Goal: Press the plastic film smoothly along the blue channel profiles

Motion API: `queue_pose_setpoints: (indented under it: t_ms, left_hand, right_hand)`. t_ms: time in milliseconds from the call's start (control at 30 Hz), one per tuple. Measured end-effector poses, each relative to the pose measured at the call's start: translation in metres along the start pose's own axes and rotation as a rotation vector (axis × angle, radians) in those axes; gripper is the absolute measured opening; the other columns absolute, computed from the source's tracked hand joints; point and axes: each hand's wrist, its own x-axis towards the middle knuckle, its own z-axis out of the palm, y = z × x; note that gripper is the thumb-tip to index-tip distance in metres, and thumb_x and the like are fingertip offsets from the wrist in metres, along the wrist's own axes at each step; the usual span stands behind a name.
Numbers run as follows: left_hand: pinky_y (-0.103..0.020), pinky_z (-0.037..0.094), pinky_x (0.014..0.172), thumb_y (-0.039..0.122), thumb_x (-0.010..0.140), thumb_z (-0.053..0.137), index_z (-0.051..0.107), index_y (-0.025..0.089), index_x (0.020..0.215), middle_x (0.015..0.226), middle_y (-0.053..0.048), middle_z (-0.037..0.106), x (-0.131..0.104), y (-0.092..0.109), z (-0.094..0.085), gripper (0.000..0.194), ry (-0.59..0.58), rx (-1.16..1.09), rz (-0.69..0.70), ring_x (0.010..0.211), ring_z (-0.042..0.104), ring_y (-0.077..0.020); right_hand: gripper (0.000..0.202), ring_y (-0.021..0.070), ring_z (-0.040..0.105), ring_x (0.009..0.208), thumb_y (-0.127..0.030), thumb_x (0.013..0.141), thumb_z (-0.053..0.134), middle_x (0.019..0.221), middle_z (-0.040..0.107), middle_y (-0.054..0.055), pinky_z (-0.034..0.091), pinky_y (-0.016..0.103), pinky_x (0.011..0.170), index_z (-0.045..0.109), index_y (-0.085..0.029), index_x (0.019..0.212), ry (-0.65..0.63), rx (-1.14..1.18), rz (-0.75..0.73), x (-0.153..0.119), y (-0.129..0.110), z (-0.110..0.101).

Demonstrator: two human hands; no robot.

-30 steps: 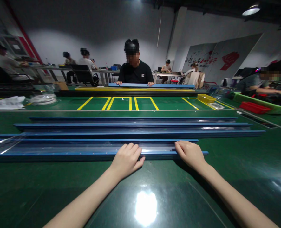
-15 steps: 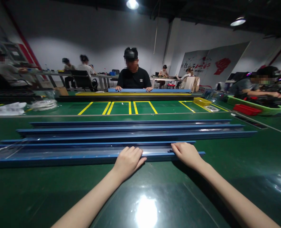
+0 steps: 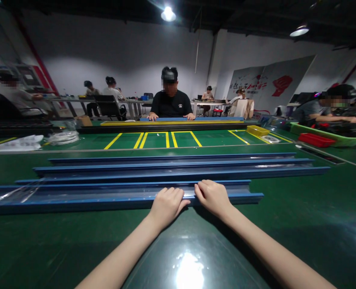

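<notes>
A long blue channel profile (image 3: 99,194) lies on the green tabletop, with its trough facing up and clear film inside. My left hand (image 3: 168,205) is closed over its near edge, fingers curled into the trough and thumb on the outer side. Just to the right, my right hand (image 3: 213,196) is closed over the same profile, near its right part. Its curled fingertips are in the trough, and whatever they hold, if anything, is hidden. Behind lie more blue profiles (image 3: 178,173), parallel to the near one.
Across the table (image 3: 60,245) a person in a black shirt (image 3: 172,105) rests both hands on another blue profile. Yellow tape lines (image 3: 167,140) mark the far surface. At right stand a red tray (image 3: 316,139), a green tray (image 3: 346,140) and a yellow tray (image 3: 257,130).
My right hand has moved left along the near profile, closer to my left hand. My left hand keeps its place on the edge. The whole view has shifted slightly.
</notes>
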Motion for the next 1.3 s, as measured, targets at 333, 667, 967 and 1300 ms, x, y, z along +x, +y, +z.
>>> queue_pose_setpoints:
  t_ms: [333,667,967,1300]
  left_hand:
    - [-0.028,0.028,0.054,0.037,0.083,0.041,0.049,0.017,0.068,0.061,0.000,0.052,-0.001,0.000,0.001,0.026,0.047,0.043,0.049,0.059,0.048,-0.0150]
    - [-0.028,0.030,0.055,0.037,0.082,0.042,0.054,0.015,0.082,0.065,-0.001,0.055,-0.004,-0.001,-0.004,0.025,0.085,0.069,0.013,0.062,0.050,-0.0152]
    - [-0.030,0.034,0.059,0.045,0.077,0.046,0.054,0.012,0.090,0.073,-0.005,0.059,-0.003,-0.001,-0.004,0.036,0.071,0.107,-0.067,0.068,0.052,-0.0177]
    - [-0.029,0.034,0.061,0.042,0.077,0.049,0.052,0.013,0.097,0.077,-0.004,0.060,-0.003,0.000,0.000,0.035,0.048,0.084,-0.073,0.071,0.054,-0.0173]
  right_hand:
    - [0.039,0.0105,0.050,0.052,-0.029,0.084,0.031,0.056,0.059,0.003,0.019,0.025,0.048,0.058,-0.017,0.058,0.076,-0.030,-0.036,0.004,-0.002,0.010]
    - [0.042,0.0100,0.050,0.048,-0.026,0.083,0.029,0.051,0.057,0.003,0.021,0.025,0.049,0.059,-0.015,0.054,0.112,-0.030,-0.059,0.000,0.017,0.011]
    - [0.044,0.0089,0.044,0.044,-0.028,0.082,0.030,0.046,0.051,0.002,0.021,0.024,0.048,0.053,-0.016,0.047,0.166,-0.077,-0.023,-0.016,0.065,0.013]
    - [0.042,0.0102,0.046,0.048,-0.029,0.081,0.031,0.048,0.053,0.002,0.023,0.023,0.049,0.050,-0.017,0.047,0.166,-0.093,0.073,-0.027,0.094,0.015]
